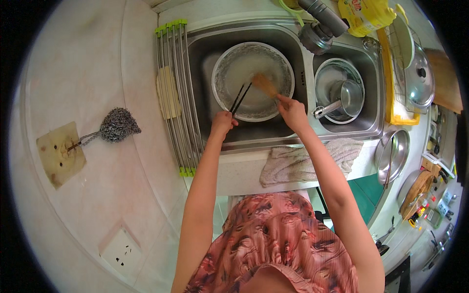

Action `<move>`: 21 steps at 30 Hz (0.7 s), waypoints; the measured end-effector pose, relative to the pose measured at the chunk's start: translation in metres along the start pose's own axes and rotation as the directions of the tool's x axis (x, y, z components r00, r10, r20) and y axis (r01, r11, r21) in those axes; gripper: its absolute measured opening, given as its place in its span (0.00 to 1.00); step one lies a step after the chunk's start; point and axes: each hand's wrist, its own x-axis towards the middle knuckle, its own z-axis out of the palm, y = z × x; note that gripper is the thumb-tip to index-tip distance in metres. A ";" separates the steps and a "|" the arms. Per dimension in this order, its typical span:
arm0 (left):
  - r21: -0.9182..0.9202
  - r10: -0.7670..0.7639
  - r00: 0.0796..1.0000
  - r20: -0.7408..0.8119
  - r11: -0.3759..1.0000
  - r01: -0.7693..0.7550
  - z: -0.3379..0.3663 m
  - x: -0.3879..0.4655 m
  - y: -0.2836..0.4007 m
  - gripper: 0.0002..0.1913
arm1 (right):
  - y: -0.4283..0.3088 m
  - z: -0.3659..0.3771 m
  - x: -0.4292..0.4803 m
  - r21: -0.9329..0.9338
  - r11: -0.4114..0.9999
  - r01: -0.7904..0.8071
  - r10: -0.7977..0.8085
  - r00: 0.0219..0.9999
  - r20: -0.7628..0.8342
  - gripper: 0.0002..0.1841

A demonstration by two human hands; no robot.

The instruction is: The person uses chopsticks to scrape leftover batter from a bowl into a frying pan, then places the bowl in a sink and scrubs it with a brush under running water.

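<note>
In the larger bowl of a stainless steel sink (205, 60) rests a wide round metal basin (215, 69) of cloudy, whitish liquid, with residue ringing its inner wall. My left hand (224, 123) grips a pair of black chopsticks (240, 99) at the basin's near left rim, their tips slightly apart over the liquid. From the right, my right hand (292, 111) holds a wooden spatula (264, 83) by its handle. The spatula's blade is over the middle of the basin, close to the chopstick tips; whether it touches the liquid I cannot tell.
A green-ended roll-up drying rack (186, 95) spans the sink's left side. The right bowl holds a pot (318, 78) with a small saucepan (352, 97) inside. A faucet (322, 29) hangs overhead; a towel (282, 166) lies along the front edge. A metal bowl (402, 146) stands farther right.
</note>
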 end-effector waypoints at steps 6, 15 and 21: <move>0.292 0.160 0.978 -0.134 0.950 -0.115 -0.002 0.016 -0.010 0.14 | -0.027 0.002 -0.014 0.177 0.982 0.068 -0.095 0.985 0.144 0.16; 0.646 0.333 0.929 -0.161 0.747 -0.156 -0.003 0.004 0.000 0.12 | -0.050 -0.020 -0.045 0.201 0.969 -0.141 0.109 0.981 0.162 0.15; 0.604 0.279 0.935 -0.218 0.791 -0.096 -0.008 -0.010 0.007 0.12 | -0.022 -0.036 -0.030 0.592 0.529 -0.609 0.391 0.793 0.467 0.22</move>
